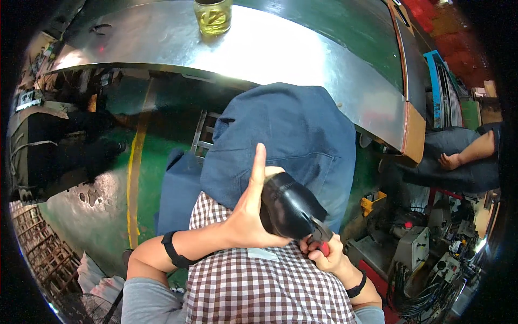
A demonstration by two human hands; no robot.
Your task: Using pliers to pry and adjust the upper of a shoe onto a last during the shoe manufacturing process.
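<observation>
My left hand [249, 216] grips a glossy black leather shoe [291, 202] above my lap, one finger pointing up along its side. The shoe is tilted; a pale patch shows at its far end beyond my fingers. In my right hand [333, 258] are red-handled pincers [322, 232], with the metal jaws against the shoe's near right end. My fingers cover most of the handles, and whether the jaws bite the leather cannot be made out. Under both hands lie a dark blue cloth [278, 121] over my knees and a brown-and-white checked apron [253, 291].
Ahead runs a shiny metal worktable [156, 35], bearing a glass jar of yellow liquid [214, 20] and a small dark tool [101, 28]. Another person's hand [450, 161] rests at the right. Machinery [413, 245] and a yellow bin [373, 203] stand at lower right.
</observation>
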